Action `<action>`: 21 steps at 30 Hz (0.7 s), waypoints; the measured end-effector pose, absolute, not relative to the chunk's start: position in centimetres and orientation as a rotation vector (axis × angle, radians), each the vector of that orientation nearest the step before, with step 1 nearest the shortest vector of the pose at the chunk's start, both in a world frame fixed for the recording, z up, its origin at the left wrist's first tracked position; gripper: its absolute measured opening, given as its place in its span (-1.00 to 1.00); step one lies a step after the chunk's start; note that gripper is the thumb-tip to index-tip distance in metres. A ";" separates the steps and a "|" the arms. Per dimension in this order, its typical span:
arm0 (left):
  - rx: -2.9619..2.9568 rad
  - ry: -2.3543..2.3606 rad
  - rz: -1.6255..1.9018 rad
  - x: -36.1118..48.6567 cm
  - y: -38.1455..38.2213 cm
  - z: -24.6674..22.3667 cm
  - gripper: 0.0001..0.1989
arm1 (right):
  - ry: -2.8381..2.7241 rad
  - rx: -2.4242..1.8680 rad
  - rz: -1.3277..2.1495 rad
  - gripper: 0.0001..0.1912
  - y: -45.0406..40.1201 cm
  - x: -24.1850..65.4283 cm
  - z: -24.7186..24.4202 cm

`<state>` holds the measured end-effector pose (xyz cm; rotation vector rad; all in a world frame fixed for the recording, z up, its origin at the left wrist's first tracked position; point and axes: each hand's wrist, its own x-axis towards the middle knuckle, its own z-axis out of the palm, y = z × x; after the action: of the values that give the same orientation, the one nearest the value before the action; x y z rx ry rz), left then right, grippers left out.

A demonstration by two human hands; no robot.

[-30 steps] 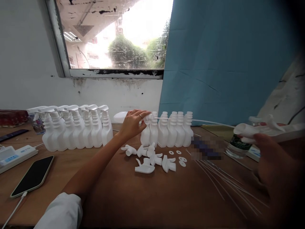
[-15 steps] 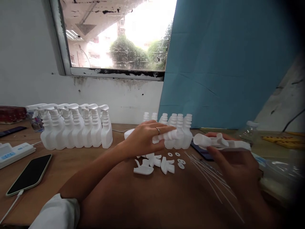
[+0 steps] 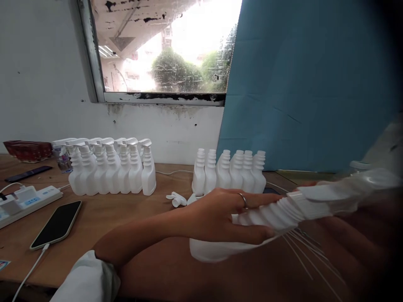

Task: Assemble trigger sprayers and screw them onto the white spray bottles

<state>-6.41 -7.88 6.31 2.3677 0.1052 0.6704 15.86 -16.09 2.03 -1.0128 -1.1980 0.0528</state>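
My left hand (image 3: 225,214), with a ring on one finger, is wrapped round the ribbed neck of a white spray bottle (image 3: 209,250) tilted on its side. The bottle's base points left, and its neck points right. Blurred at the right edge, my right hand (image 3: 355,239) grips a white trigger sprayer head (image 3: 340,196) against the bottle's mouth. I cannot tell whether the two are joined. Past my left wrist, a loose trigger sprayer head (image 3: 176,200) lies on the table. Thin white tubes (image 3: 310,256) lie below my right hand, partly covered.
Bottles fitted with sprayer heads (image 3: 113,174) stand in rows at left. Several open-necked bottles (image 3: 229,170) stand by the wall. A phone (image 3: 56,224) on its cable and a power strip (image 3: 34,203) lie at left. A blue sheet (image 3: 299,92) hangs behind.
My left hand has moved right and down, bringing the bottle lengthwise towards the sprayer head in my right hand. Bottle mouth and head now meet. The view has shifted slightly left.
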 end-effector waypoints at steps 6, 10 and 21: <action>2.041 0.225 0.533 -5.1 -6.1 5.1 -0.41 | -1.087 -0.847 0.314 -0.60 -13.5 13.4 3.0; 1.845 0.185 0.447 -4.0 -4.2 3.8 -0.45 | -1.150 -0.919 0.360 -0.62 -12.7 12.9 2.8; 2.078 0.238 0.972 -4.7 -4.0 5.3 -0.20 | -1.332 -0.918 0.458 -0.57 -11.4 13.1 3.5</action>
<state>-4.73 -3.97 5.25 2.0778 0.2381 0.9724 13.10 -11.38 3.50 -0.9182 -1.3320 0.4577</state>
